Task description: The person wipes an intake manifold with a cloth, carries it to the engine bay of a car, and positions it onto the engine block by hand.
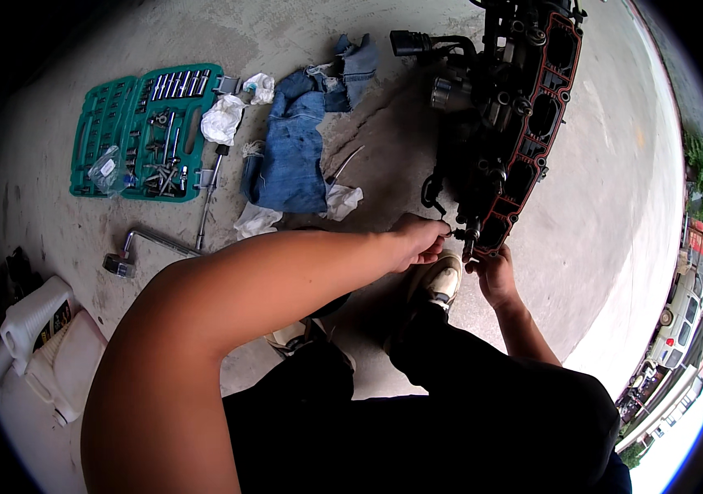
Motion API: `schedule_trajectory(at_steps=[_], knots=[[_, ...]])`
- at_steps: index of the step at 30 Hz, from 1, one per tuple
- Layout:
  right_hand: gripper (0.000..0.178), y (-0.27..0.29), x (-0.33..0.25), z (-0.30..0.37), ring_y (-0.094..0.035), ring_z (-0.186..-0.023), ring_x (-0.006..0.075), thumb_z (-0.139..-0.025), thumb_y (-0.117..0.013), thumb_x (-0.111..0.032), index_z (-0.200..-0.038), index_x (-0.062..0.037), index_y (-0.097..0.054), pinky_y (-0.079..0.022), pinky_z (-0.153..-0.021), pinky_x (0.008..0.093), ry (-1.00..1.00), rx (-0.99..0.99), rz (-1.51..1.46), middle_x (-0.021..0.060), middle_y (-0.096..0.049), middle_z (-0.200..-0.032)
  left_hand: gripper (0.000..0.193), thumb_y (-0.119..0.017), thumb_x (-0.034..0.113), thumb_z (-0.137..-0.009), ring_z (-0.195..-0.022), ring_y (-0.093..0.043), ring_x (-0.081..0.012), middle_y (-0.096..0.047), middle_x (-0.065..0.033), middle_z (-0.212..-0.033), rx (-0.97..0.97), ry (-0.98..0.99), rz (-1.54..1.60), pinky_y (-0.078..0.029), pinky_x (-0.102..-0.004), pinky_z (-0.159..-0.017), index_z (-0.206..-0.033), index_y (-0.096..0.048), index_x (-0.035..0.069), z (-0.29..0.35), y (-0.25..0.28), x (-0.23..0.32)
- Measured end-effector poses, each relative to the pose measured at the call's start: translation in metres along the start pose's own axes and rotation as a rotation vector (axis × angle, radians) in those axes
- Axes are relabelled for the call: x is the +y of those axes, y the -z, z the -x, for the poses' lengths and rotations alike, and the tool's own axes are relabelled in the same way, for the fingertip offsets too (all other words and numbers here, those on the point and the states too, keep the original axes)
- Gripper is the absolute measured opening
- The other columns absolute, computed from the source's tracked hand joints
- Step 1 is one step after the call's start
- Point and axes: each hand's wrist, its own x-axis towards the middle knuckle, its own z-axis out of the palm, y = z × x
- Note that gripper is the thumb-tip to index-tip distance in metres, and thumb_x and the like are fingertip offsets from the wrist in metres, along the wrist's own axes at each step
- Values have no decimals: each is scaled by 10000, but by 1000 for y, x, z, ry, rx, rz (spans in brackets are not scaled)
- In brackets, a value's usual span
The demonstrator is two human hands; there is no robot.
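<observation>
A black intake manifold (524, 165) with an orange-red gasket around its ports lies on the concrete at the upper right. Hoses and fittings run along its left side. My left hand (421, 243) is closed at its near end, fingers curled by a thin dark hose (432, 193); what they pinch is too small to make out. On the other side of that end, my right hand (495, 276) grips the manifold's corner below a metal fitting (471, 232), its fingertips partly hidden.
A green socket set case (131, 136) lies unfolded at the left. Near it are a ratchet (211, 198), a bent-handled tool (154, 240), a denim rag (292, 165) and crumpled white tissues (222, 120). White jugs (34, 321) stand at lower left. My shoe (440, 278) is under the hands.
</observation>
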Motion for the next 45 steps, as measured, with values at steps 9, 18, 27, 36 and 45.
schedule_trajectory(at_steps=[9,18,27,36,45], knots=[[167,3,-7,2,-598,-749,165,-886,-436,-64,-993,-34,-561,-453,-588,281,15,1,10,76,-617,-856,90,-654,57,-854,-766,-602,-149,-619,-45,-818,-90,-161,88,-537,-302,-736,-937,-628,33,-7,3,-6],[580,-20,-36,16,-570,-736,164,-960,-293,-594,-1086,-76,-523,-422,-538,282,-70,-10,-90,58,-597,-895,126,-633,130,-902,-783,-589,-136,-627,-58,-887,-233,-59,31,-536,-287,-750,-973,-629,26,-13,15,4],[662,-18,-20,11,-557,-675,170,-936,-218,-643,-1065,-72,-524,-388,-536,276,-59,-35,-146,65,-575,-837,181,-615,200,-923,-777,-569,-119,-638,-57,-940,-244,-31,5,-519,-263,-737,-1016,-630,45,-17,13,1],[606,-12,-15,9,-547,-688,153,-956,-236,-608,-1118,-93,-512,-405,-546,271,12,-22,-79,57,-582,-855,447,-540,418,-945,-881,-610,-216,-639,-78,-989,214,-521,-1125,-519,-342,-766,-1112,-557,3,3,45,58],[561,-6,-22,6,-558,-668,138,-979,-282,-542,-1047,-51,-545,-433,-540,262,39,-12,-73,66,-605,-824,455,-570,369,-942,-939,-581,-134,-630,-39,-1018,-44,-1026,-416,-494,-304,-788,-1216,-528,7,-19,32,103]])
